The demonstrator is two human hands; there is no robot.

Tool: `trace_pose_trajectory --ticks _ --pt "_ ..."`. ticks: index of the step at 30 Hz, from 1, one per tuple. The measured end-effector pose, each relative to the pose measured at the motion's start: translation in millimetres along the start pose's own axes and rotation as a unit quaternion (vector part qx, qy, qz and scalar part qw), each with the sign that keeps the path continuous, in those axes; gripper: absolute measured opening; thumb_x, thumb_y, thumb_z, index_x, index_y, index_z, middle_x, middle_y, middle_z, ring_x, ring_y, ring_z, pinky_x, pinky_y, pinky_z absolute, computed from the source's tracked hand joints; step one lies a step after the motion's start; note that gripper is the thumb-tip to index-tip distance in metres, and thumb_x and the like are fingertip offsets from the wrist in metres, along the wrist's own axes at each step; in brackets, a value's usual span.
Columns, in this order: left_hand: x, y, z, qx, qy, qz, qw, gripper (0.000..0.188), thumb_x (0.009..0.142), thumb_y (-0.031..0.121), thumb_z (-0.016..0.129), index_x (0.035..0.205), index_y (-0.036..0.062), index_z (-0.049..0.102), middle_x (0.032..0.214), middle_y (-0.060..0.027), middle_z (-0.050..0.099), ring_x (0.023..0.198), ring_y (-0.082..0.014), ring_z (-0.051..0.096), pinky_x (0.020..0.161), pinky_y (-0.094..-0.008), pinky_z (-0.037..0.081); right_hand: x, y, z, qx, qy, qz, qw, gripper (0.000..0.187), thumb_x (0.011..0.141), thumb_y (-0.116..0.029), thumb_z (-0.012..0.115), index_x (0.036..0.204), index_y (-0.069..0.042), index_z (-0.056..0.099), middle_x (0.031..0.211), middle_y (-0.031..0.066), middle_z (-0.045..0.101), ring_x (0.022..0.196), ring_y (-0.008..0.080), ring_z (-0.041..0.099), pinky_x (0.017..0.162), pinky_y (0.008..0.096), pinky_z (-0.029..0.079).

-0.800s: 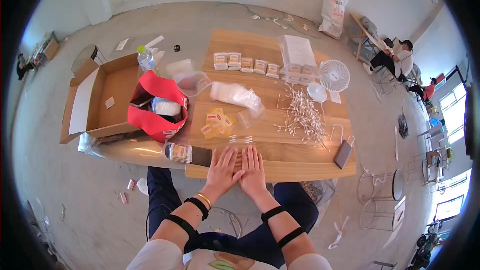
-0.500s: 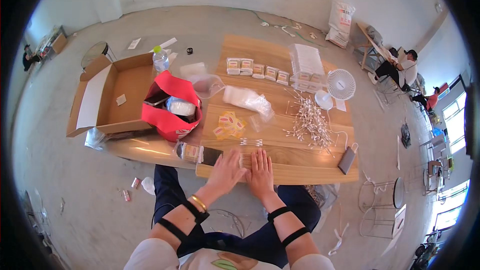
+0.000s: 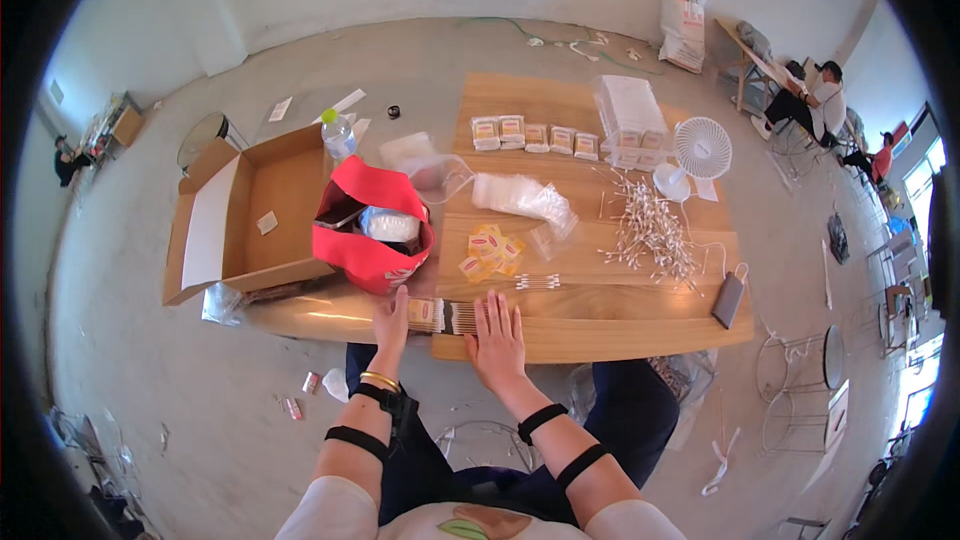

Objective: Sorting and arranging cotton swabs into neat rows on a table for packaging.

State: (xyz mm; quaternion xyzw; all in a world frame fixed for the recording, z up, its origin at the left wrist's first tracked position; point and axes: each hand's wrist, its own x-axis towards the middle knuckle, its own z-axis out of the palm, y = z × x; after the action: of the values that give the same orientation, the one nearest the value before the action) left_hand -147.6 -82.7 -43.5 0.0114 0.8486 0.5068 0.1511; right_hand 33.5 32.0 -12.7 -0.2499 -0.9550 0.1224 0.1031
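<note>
My left hand (image 3: pixel 391 320) is closed round the left end of a clear bag holding a pack of cotton swabs (image 3: pixel 426 314), with a yellow and red card showing through. Beside it, at the table's near edge, a row of cotton swabs (image 3: pixel 463 318) lies side by side by the bag's dark mouth. My right hand (image 3: pixel 497 340) lies flat with fingers stretched over the right end of that row and partly hides it. Farther off are a small group of cotton swabs (image 3: pixel 538 282) and several yellow printed cards (image 3: pixel 490 252).
On the wooden table (image 3: pixel 590 335) are a heap of loose swabs (image 3: pixel 655 230), a white fan (image 3: pixel 702 148), a grey power bank (image 3: pixel 729 300), clear bags (image 3: pixel 520 196) and several wrapped packs (image 3: pixel 536 137). To the left stand a red bag (image 3: pixel 372 265), a cardboard box (image 3: pixel 250 250) and a bottle (image 3: pixel 338 134).
My left hand has moved left, off the swab row to the bag's left end. The swab row now reaches the bag's mouth, with my right hand at its right end. The view has shifted slightly.
</note>
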Motion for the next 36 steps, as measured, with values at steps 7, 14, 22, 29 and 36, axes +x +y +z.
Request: trace_pose_trajectory --ticks 7,14,22,29,36 --pt "8 -13 1 -0.126 -0.025 -0.085 0.988 0.057 0.085 0.056 0.072 0.089 -0.0008 0.069 0.088 -0.0069 0.067 0.083 -0.0142 0.057 0.074 -0.0319 0.047 3 -23 -1 -0.041 -0.019 0.007 0.999 0.066 0.099 -0.04 0.046 0.156 -0.013 0.026 0.163 0.0096 0.021 0.151 0.0304 0.016 0.121 0.0535 0.012" --pt "-1 -1 5 -0.138 -0.031 0.01 0.99 0.05 0.095 0.044 0.064 0.09 -0.0051 0.07 0.084 -0.0075 0.068 0.08 -0.0139 0.057 0.074 -0.0339 0.048 15 -53 11 0.02 -0.02 0.011 1.0 0.082 0.093 -0.053 0.052 0.154 -0.004 0.026 0.161 0.0173 0.023 0.15 0.0329 0.017 0.121 0.0534 0.011" --pt "18 -16 -22 -0.016 -0.041 0.088 0.995 0.052 0.101 0.043 0.05 0.09 -0.0043 0.068 0.081 -0.0216 0.069 0.077 -0.0332 0.066 0.073 -0.0425 0.049 7 -32 -1 0.005 -0.012 0.012 1.0 0.093 0.092 -0.057 0.054 0.152 0.007 0.022 0.161 0.0213 0.019 0.151 0.0337 0.013 0.122 0.0506 0.01" --pt "15 -16 -17 0.051 -0.023 0.211 0.976 0.046 0.102 0.039 0.047 0.096 -0.0016 0.067 0.082 -0.0258 0.064 0.081 -0.0449 0.062 0.074 -0.0455 0.048 22 -78 8 0.021 -0.051 0.01 0.998 0.099 0.089 -0.062 0.054 0.152 0.007 0.022 0.161 0.0222 0.017 0.151 0.0332 0.014 0.122 0.05 0.011" --pt "14 -18 -19 -0.064 -0.073 0.098 0.99 0.046 0.102 0.044 0.049 0.093 0.0008 0.062 0.089 -0.0153 0.067 0.079 -0.0349 0.064 0.075 -0.0422 0.05 23 -52 10 0.031 0.015 -0.064 0.997 0.083 0.089 -0.047 0.061 0.149 0.004 0.032 0.153 0.0238 0.032 0.144 0.0383 0.028 0.117 0.0504 0.023"
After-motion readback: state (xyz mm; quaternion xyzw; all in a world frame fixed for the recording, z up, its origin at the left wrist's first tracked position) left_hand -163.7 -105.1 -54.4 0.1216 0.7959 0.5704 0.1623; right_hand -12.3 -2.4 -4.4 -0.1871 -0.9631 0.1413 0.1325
